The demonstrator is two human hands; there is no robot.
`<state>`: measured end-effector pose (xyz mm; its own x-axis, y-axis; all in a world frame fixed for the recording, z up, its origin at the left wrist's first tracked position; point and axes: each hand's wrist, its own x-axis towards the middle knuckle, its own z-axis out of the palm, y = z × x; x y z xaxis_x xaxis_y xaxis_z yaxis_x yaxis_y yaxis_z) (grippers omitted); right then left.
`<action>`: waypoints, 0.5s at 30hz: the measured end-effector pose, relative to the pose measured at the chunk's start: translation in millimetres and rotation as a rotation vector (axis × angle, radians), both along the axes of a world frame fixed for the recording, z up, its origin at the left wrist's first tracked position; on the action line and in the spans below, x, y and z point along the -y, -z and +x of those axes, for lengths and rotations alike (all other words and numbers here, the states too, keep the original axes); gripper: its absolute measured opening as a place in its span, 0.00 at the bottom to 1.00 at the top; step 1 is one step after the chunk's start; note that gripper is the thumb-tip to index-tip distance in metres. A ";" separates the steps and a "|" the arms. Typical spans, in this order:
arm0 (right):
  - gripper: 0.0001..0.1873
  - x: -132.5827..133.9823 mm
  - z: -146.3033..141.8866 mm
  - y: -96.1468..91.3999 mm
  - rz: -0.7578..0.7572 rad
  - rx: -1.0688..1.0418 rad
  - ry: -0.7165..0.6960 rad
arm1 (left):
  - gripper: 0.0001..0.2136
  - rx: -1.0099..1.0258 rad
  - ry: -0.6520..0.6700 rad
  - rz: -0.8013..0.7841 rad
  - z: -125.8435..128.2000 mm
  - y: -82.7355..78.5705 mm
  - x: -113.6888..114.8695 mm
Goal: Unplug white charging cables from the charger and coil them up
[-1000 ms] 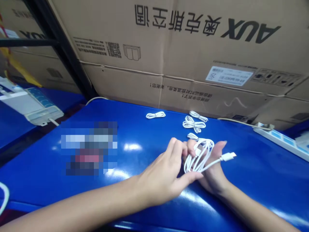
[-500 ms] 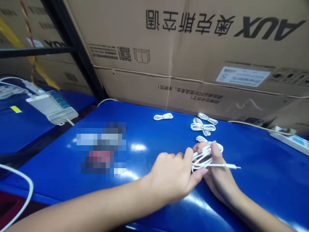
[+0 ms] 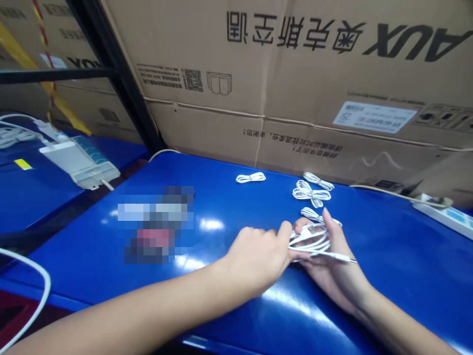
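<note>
A coiled white charging cable (image 3: 309,242) is between my hands above the blue surface. My left hand (image 3: 258,261) is closed, pinching the left end of the loops. My right hand (image 3: 338,264) grips the coil from the right, thumb raised and fingers curled beneath it. One thin metal-tipped plug sticks out to the right, past the right palm. Just behind the hands lies a tied white cable bundle (image 3: 311,213), partly covered by the right thumb. Farther back sit a crossed pair of bundles (image 3: 311,194) and another bundle (image 3: 318,181).
A single tied bundle (image 3: 250,177) lies near the back edge of the blue tabletop (image 3: 221,202). Large cardboard boxes (image 3: 295,88) stand behind it. Power strips lie at right (image 3: 449,214) and left (image 3: 92,165). A black post (image 3: 125,93) rises at left. A blurred patch (image 3: 155,227) hides something.
The coil and both hands have shifted slightly left. My left thumb has drawn in under the loops, and the protruding plug now tilts down and reaches less far right.
</note>
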<state>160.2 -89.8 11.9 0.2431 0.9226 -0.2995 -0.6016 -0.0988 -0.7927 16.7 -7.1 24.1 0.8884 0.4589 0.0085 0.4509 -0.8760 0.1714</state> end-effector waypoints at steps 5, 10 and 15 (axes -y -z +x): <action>0.23 -0.3 1.3 -3.7 -0.045 -0.100 -0.012 | 0.29 -0.017 0.014 0.056 4.0 4.7 5.6; 0.25 -1.8 2.6 -9.4 -0.048 -0.098 0.071 | 0.15 -0.051 0.000 0.065 6.1 -0.3 1.3; 0.30 -4.2 11.1 -9.0 0.030 -0.022 0.013 | 0.14 -0.038 -0.065 0.040 2.1 -9.0 -9.1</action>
<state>171.2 -85.6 20.9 0.2489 0.9279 -0.2774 -0.6201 -0.0673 -0.7816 18.8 2.0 33.1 0.8567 0.5157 -0.0055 0.5126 -0.8504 0.1186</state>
